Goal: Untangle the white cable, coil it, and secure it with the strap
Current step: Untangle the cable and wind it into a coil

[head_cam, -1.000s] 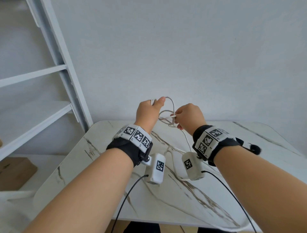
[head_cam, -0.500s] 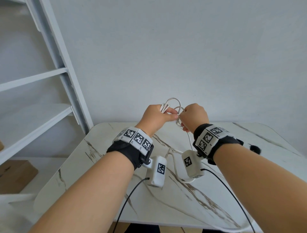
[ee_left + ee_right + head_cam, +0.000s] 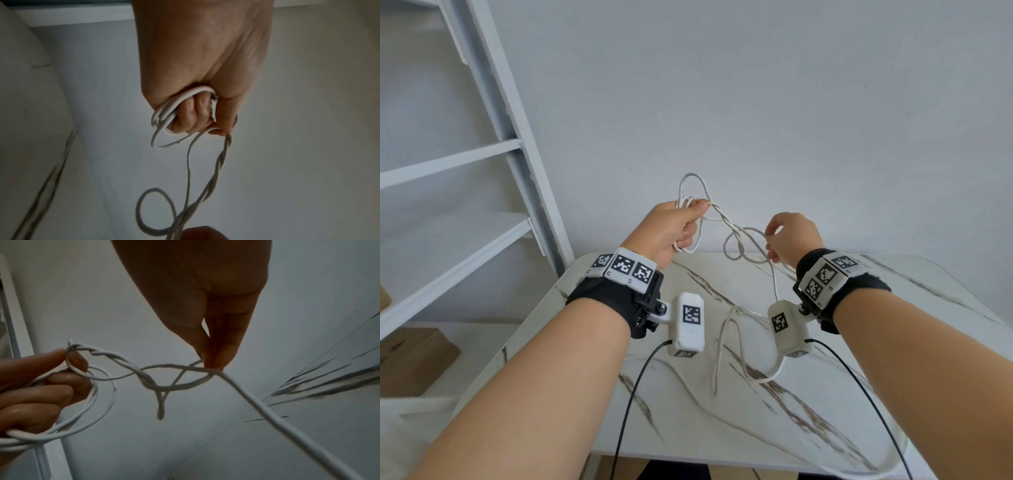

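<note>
Both hands are raised above the marble table with the white cable (image 3: 736, 236) stretched between them. My left hand (image 3: 674, 229) grips a bundle of several cable loops (image 3: 164, 120) in its curled fingers, and one loop stands up above the fist. From there a twisted stretch runs to a loose tangle (image 3: 164, 382) in mid-air. My right hand (image 3: 787, 236) pinches the cable (image 3: 213, 369) at the tangle's right side between thumb and fingertips. The rest of the cable hangs down (image 3: 774, 284) and trails in a curve on the table (image 3: 753, 377). No strap is visible.
The marble table (image 3: 825, 411) fills the lower part of the head view, against a plain white wall. A white shelf unit (image 3: 482, 171) stands at the left with a cardboard box (image 3: 410, 356) below it. Black leads (image 3: 633, 394) hang from the wrist cameras.
The hands were close together around the tangle; now they have pulled apart, the left up and to the left, the right to the right, drawing the twisted cable out between them.
</note>
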The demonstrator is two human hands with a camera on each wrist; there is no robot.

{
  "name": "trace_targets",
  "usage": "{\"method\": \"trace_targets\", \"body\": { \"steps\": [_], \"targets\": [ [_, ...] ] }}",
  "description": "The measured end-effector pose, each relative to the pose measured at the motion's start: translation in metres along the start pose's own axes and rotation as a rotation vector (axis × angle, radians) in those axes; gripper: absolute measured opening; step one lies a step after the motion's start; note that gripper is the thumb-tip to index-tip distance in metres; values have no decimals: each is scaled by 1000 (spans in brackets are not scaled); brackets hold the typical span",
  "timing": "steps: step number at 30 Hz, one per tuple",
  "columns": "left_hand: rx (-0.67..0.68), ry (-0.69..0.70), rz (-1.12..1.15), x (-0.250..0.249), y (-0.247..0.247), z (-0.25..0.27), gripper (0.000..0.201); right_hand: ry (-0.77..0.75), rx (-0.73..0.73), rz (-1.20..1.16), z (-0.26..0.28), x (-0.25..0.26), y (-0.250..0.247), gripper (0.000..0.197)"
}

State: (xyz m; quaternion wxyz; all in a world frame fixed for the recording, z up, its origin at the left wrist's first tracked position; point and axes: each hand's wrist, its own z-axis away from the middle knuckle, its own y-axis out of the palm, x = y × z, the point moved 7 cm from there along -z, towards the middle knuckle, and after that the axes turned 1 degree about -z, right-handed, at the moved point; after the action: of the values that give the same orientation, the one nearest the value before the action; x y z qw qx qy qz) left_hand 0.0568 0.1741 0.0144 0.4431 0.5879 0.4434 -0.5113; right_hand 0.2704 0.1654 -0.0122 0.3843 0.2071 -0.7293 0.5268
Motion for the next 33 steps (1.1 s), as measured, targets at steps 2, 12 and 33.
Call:
{"method": "trace_targets", "body": {
  "steps": [2,12,33],
  "targets": [
    [-34,-7,49,0,-4,-3,17,40,175,37,6,-1,10,23],
    [-304,-23,80,5,-28,-6,23,46,567,-241,32,15,40,33],
    [-614,-72,-34,19,-67,-2,31,200,374,-604,29,15,18,38]
  ]
}}
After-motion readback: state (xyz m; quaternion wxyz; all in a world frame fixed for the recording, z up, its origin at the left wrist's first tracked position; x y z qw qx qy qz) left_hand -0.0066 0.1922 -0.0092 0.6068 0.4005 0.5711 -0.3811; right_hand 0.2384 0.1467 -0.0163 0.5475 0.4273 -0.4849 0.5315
